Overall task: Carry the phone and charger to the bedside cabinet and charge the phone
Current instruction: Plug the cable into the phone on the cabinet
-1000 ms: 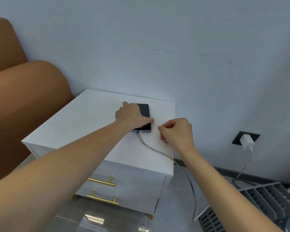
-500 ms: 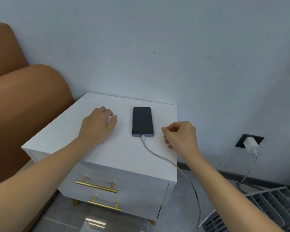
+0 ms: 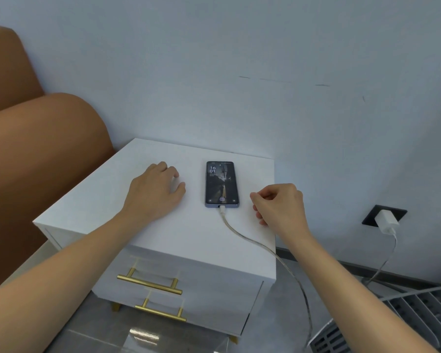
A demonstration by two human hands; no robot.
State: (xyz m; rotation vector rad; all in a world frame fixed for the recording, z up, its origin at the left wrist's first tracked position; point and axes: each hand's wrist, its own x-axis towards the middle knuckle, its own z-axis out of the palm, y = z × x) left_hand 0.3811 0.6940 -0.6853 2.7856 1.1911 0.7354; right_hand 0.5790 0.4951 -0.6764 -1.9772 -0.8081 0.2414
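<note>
The right hand (image 3: 280,203) is curled, so its fingertips and whatever lies inside them are hidden. The cable (image 3: 273,253) running from the phone (image 3: 222,184) passes under that wrist and leaves the bottom edge. Small text on the lit screen is too fine to read.

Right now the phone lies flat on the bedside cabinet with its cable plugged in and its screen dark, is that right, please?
Not quite: the screen is lit, showing a lock screen with the time. In the head view the phone does lie flat on the bedside cabinet with its cable plugged into its near end.
</note>
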